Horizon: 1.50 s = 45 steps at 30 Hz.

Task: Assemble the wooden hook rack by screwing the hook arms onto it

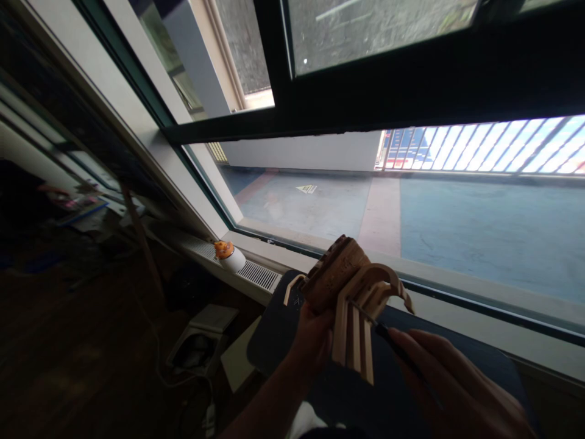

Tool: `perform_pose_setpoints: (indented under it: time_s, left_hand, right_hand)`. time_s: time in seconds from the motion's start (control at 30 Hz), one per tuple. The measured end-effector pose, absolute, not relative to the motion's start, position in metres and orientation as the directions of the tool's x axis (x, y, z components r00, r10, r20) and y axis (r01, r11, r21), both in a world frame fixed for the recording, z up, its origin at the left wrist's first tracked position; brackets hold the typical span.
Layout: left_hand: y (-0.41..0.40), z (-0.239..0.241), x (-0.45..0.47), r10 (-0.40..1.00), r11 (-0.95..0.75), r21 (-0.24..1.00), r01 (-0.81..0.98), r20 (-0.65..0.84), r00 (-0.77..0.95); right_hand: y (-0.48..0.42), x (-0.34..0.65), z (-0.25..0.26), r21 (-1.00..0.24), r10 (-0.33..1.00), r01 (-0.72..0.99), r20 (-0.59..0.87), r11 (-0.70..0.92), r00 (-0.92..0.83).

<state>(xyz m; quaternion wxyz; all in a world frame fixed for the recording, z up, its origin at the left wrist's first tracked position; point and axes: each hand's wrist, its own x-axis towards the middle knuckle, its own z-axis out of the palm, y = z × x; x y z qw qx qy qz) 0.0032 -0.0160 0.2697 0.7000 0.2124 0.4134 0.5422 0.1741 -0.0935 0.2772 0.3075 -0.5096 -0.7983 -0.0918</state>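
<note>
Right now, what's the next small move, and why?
Probably nudge the slim dark-handled tool lightly along the pale bent wooden slats: its tip appears to meet them, the right hand holds its handle, and the left hand holds the brown carved wooden body.

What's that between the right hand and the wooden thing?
In the head view, a thin dark-handled tool reaches from the right hand to the wooden thing.

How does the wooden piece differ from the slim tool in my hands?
The wooden piece is brown to pale tan, while the slim tool looks dark. The wooden piece is bulky, with slats and a curled part; the slim tool is long and narrow. The left hand has the wooden piece, the right hand the slim tool. Both are held over the dark table.
</note>
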Motion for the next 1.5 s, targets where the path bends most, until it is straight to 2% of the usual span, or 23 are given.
perform_pose_setpoints:
  time_s: [0.17, 0.43, 0.57, 0.73, 0.93, 1.23, 1.5]
  left_hand:
    - [-0.014, 0.265, 0.002, 0.935, 0.330, 0.736, -0.591, -0.342, 0.096]
    - [-0.014, 0.251, -0.001, 0.965, 0.258, 0.781, -0.568, -0.240, 0.108]
    - [-0.013, 0.250, 0.000, 0.972, 0.229, 0.789, -0.570, -0.215, 0.092]
    - [-0.013, 0.255, 0.004, 0.947, 0.304, 0.771, -0.559, -0.308, 0.091]
    - [-0.014, 0.258, 0.005, 0.944, 0.313, 0.763, -0.566, -0.315, 0.097]
    - [-0.015, 0.250, 0.004, 0.956, 0.285, 0.773, -0.567, -0.270, 0.112]
    - [-0.016, 0.250, 0.002, 0.976, 0.218, 0.805, -0.552, -0.183, 0.119]
  right_hand:
    - [-0.092, 0.173, 0.281, -0.174, 0.740, 0.868, 0.615, 0.465, -0.273]
    - [-0.091, 0.169, 0.277, -0.281, 0.780, 0.880, 0.608, 0.384, -0.146]
    - [-0.090, 0.168, 0.279, -0.332, 0.826, 0.879, 0.553, 0.341, -0.111]
    - [-0.089, 0.168, 0.277, -0.244, 0.834, 0.922, 0.536, 0.300, -0.130]
    - [-0.092, 0.175, 0.278, -0.169, 0.801, 0.903, 0.544, 0.396, -0.249]
    - [-0.090, 0.174, 0.283, -0.173, 0.776, 0.898, 0.585, 0.404, -0.236]
    - [-0.091, 0.171, 0.277, -0.274, 0.826, 0.899, 0.544, 0.341, -0.147]
